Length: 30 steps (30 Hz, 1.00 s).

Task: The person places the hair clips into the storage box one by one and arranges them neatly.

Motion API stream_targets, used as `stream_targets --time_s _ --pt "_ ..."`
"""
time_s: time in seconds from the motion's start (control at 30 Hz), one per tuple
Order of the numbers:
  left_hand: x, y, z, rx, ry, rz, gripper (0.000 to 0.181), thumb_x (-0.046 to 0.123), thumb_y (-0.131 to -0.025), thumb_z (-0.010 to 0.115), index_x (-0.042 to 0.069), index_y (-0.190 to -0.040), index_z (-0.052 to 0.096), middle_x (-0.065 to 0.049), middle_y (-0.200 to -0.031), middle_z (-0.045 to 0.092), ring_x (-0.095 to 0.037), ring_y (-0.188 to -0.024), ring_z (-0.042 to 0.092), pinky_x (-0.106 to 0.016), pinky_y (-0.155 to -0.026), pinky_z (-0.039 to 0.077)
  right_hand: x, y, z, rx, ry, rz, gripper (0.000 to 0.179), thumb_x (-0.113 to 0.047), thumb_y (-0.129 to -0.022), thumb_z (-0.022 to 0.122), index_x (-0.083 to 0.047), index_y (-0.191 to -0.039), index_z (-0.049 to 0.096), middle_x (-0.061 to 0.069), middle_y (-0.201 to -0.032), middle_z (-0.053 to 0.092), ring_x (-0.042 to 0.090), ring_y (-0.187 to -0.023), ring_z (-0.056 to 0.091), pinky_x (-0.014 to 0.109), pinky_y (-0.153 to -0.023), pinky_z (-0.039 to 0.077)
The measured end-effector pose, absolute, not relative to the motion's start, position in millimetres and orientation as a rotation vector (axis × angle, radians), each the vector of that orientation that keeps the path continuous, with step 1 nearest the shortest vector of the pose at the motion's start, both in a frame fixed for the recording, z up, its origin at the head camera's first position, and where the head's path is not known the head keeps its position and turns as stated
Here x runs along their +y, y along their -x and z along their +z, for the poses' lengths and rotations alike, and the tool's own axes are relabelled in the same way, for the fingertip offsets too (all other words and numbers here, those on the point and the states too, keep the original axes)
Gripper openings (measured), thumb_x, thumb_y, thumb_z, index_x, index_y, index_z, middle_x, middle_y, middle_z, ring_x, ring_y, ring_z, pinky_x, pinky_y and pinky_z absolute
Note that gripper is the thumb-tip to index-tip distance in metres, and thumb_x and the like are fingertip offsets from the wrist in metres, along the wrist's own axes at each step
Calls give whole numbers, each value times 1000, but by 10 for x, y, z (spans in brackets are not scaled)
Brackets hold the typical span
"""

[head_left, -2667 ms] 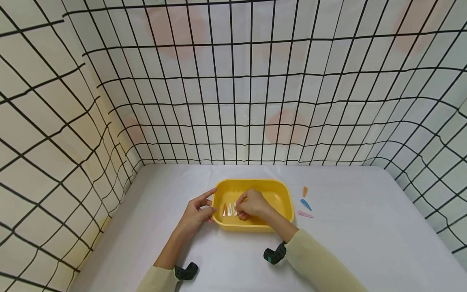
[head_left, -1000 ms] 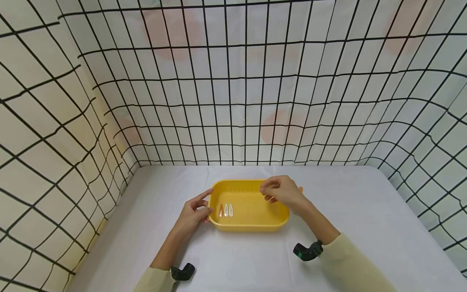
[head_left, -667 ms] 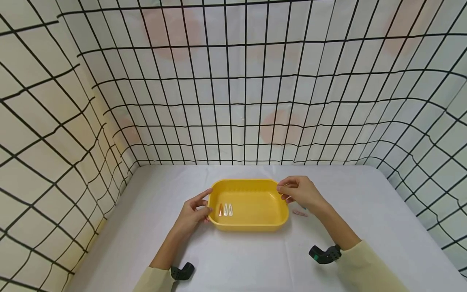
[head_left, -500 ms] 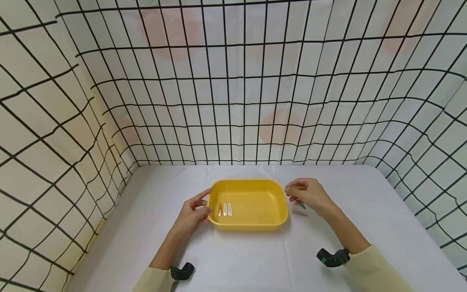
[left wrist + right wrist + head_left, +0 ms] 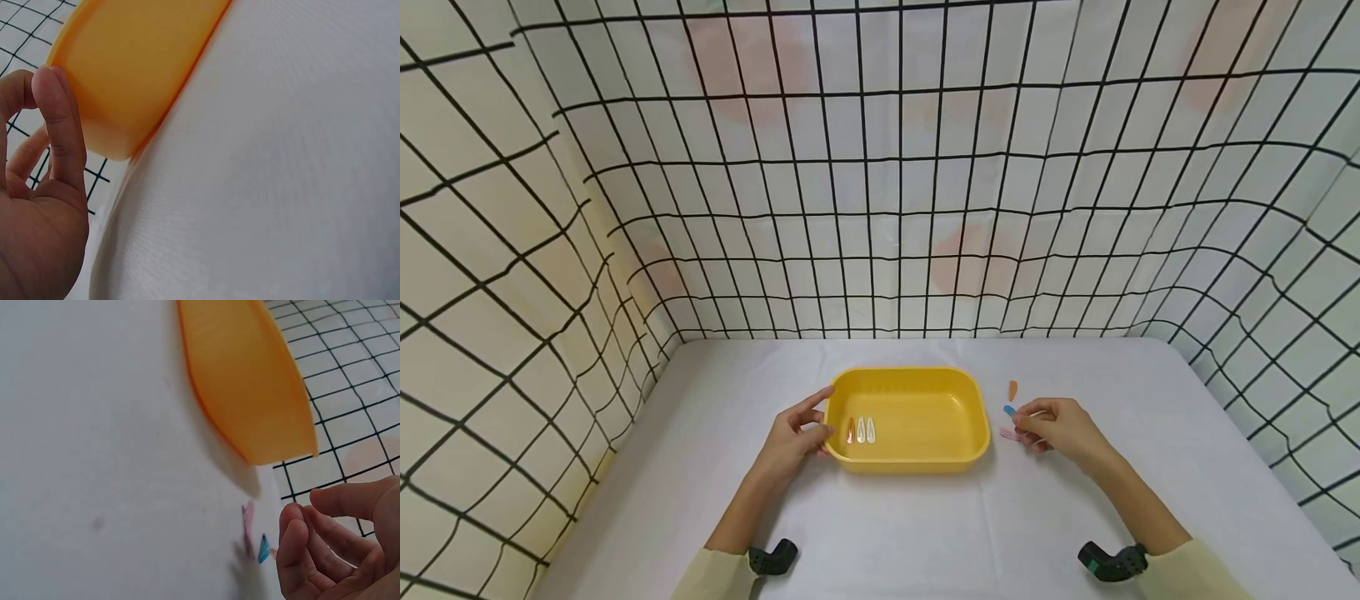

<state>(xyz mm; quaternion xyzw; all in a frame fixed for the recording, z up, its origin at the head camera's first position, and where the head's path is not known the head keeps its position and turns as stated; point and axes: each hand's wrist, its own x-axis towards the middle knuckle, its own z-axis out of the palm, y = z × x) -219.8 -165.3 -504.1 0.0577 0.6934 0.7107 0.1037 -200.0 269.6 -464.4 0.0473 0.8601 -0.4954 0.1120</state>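
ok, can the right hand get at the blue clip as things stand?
Probably yes. The right hand is right by the blue clip, which lies outside the yellow tray, so the tray doesn't block it. The pink clip lies close by and might get brushed.

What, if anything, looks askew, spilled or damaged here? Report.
Nothing stands out: the yellow tray sits upright, three hair clips line up inside, and an orange clip, blue clip and pink clip are beside it. No spill or damage shows.

Bright head view, dimmer, softer wrist views, soft shadow beside yellow tray (image 5: 250, 394)
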Motion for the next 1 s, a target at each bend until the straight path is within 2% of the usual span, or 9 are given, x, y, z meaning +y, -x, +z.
stream_targets --time_s 0.3,0.7,1.0 --pt "-1658 2193 -5038 2039 -162 2096 65 -4 -90 66 20 -150 55 -10 -100 60 -11 -58 61 -20 -56 58 2781 1888 -4791 2439 -201 -1459 32 -21 -99 68 6 -116 66 10 -84 74 19 -67 68 27 -63 62" --pt "-1635 2201 -5043 2065 -132 2081 65 -3 -89 67 21 -149 56 -10 -100 62 -12 -58 59 -20 -57 58 2747 1949 -4810 2527 -181 -1436 30 -22 -100 67 4 -116 66 9 -87 73 18 -72 67 27 -63 62" --pt "-1643 2192 -5045 2075 -122 2075 64 -1 -90 67 23 -148 57 -11 -102 61 -13 -58 59 -20 -58 58 2724 1981 -4900 2649 -151 -1302 27 -24 -95 73 0 -108 70 4 -74 68 18 -66 62 26 -59 56"
